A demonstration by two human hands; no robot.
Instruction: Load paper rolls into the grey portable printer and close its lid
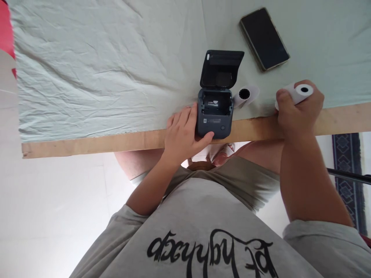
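A small dark printer (215,120) stands at the table's front edge with its lid (220,69) raised and its inner compartment showing. My left hand (185,133) rests against the printer's left side, thumb at its front corner, the other fingers stretched forward on the cloth. Just right of the printer is a paper roll (242,97) with a black core and a loose end of paper. Farther right, my right hand (300,106) is wrapped round a white paper roll (295,94), whose small dark core faces up.
A dark phone (264,38) lies on the light green cloth (116,69) behind the rolls. The wooden table edge (95,146) runs across in front of my body. Something red (6,29) is at the far left.
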